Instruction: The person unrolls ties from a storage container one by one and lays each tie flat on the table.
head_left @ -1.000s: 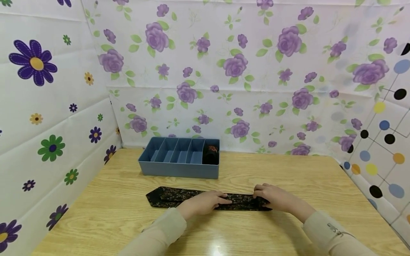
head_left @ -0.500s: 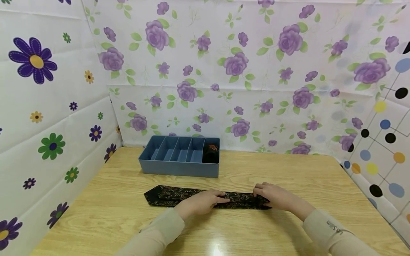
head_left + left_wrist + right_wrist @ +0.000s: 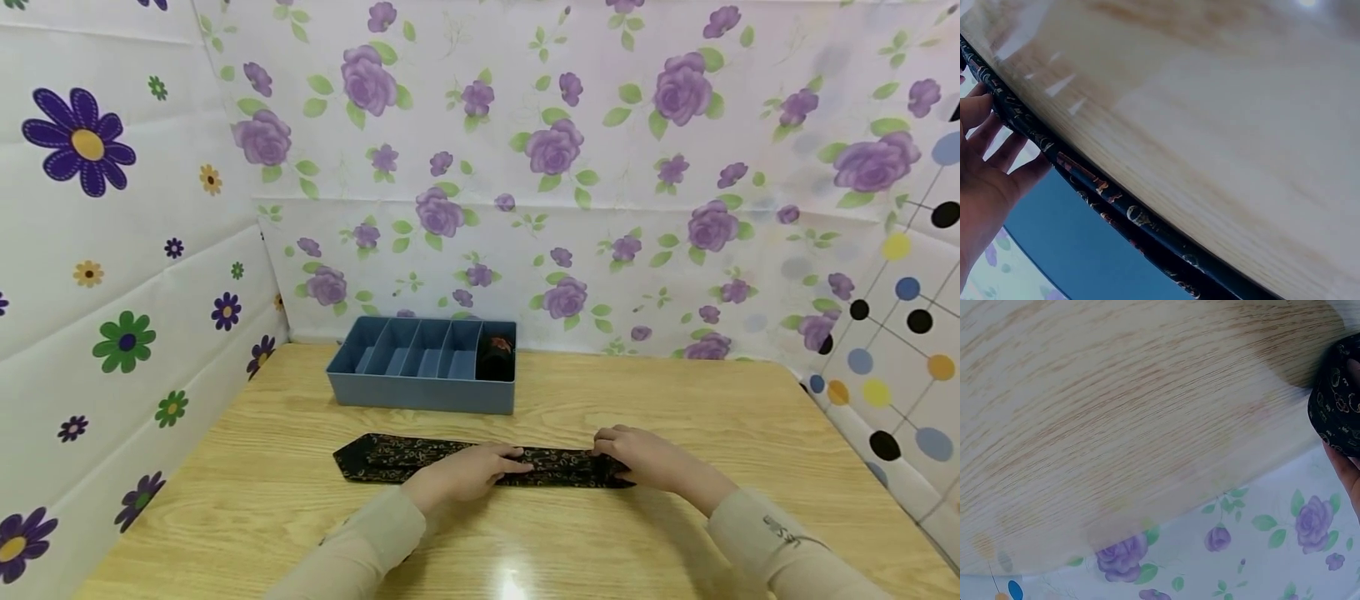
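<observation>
A black necktie (image 3: 420, 452) with a small gold and red pattern lies lengthwise across the wooden table, its pointed end at the left. My left hand (image 3: 468, 473) rests on the middle of the tie with its fingers extended. In the left wrist view, the spread fingers of the left hand (image 3: 988, 169) touch the tie (image 3: 1141, 215). At the tie's right end, my right hand (image 3: 637, 458) grips a folded or rolled part. The right wrist view shows that bunched tie end (image 3: 1338, 406) at its right edge, with most of the hand out of frame.
Behind the tie stands a blue-grey box (image 3: 423, 394) with several compartments. Its rightmost compartment holds a dark rolled item (image 3: 495, 360) with a red motif. Flower-printed cloth (image 3: 555, 167) hangs along the back and the sides of the table (image 3: 675, 392).
The tie's pointed end has slid slightly to the left, and my left hand has shifted a little left with it. My right hand stays at the right end of the tie.
</observation>
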Motion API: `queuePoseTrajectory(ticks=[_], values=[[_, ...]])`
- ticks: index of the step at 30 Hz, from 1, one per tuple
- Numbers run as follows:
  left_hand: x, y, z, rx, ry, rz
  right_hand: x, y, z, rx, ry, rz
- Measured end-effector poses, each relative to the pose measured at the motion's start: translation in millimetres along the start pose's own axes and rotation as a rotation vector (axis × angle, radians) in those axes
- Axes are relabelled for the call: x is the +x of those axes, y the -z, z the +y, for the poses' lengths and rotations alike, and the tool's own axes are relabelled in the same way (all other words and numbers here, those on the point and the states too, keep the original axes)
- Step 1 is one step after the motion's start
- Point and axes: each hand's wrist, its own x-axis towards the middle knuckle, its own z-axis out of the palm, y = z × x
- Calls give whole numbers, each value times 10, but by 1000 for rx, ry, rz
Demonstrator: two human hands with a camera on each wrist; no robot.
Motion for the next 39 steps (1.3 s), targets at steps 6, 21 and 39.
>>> queuePoseTrajectory(ticks=[6,21,39], values=[[-17,-3,3,22,-8,10,-12,-4,-7,-6,-10,-8],[14,-38,148,34,30,120,-20,-9,9,7,-2,15],[272,-30,341,150,58,96,-28,-10,22,47,-29,-35]])
